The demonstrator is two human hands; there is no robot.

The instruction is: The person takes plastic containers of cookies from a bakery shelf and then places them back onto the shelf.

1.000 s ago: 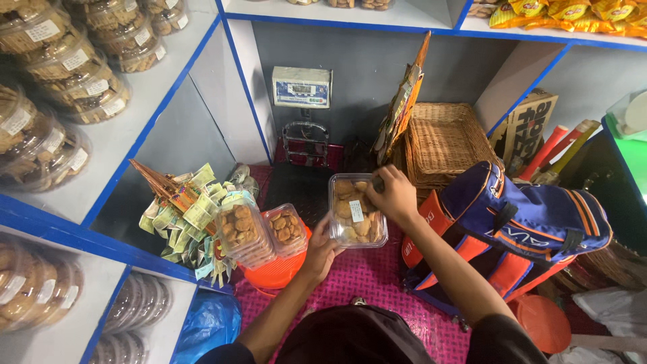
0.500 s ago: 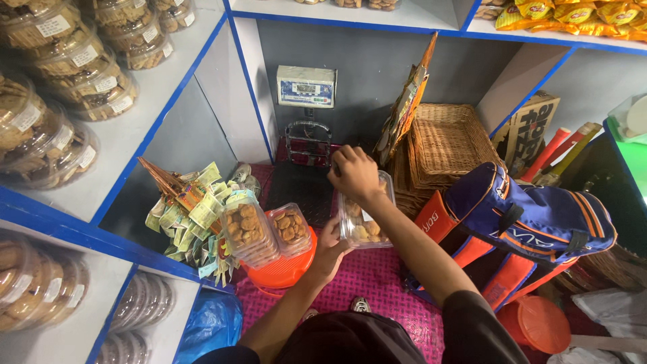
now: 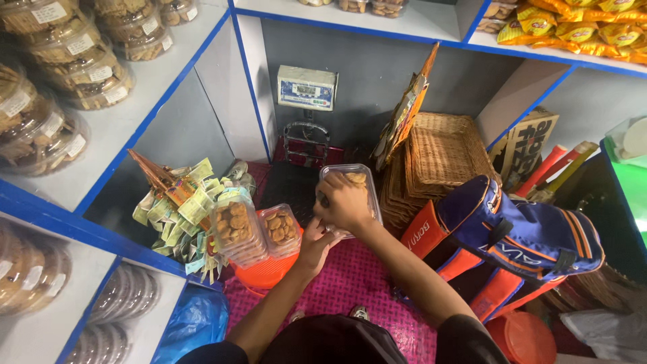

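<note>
box: clear plastic biscuit box [image 3: 357, 180], frame centre
right hand [image 3: 344, 202]: clamped over box top
left hand [image 3: 317, 244]: cupped beneath box
tip: keep box level, support underneath

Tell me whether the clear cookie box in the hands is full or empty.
Not empty: round brown cookies show through the clear cookie box at its far end. The right hand covers the rest, so how full it is cannot be told.

wicker baskets [image 3: 448, 152] beside a blue-orange bag [image 3: 519, 232], a digital scale [image 3: 307, 87] behind, stacked cookie tubs [image 3: 74, 61] on the left shelf [image 3: 145, 111]
</note>
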